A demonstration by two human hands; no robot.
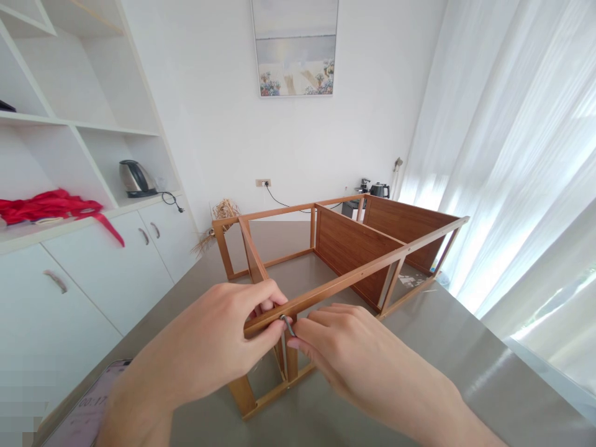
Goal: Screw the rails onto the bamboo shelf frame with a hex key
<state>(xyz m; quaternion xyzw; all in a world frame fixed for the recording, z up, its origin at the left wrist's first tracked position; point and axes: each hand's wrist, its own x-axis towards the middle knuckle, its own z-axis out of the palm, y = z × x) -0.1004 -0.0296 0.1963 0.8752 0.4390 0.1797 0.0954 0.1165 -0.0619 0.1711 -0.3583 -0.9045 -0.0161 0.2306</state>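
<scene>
A brown wooden shelf frame (344,283) lies on its side on the grey table (419,360). My left hand (214,332) is closed around the near end of its upper rail, fingers over the far side and thumb in front. Between the fingers of my right hand (347,341) is a small grey bent hex key (289,326). The key's tip meets the rail's front face, close to my left thumb. Whatever fastener sits at the tip is hidden. Inside the frame stand wooden shelf panels (354,248), toward the right and far end.
A phone (84,403) lies at the table's lower left edge. White plastic scraps (412,281) are near the frame's right end. White cabinets stand left, with a kettle (135,178) and red cloth (51,207). Curtains (503,155) hang right; dried stalks (223,214) are behind.
</scene>
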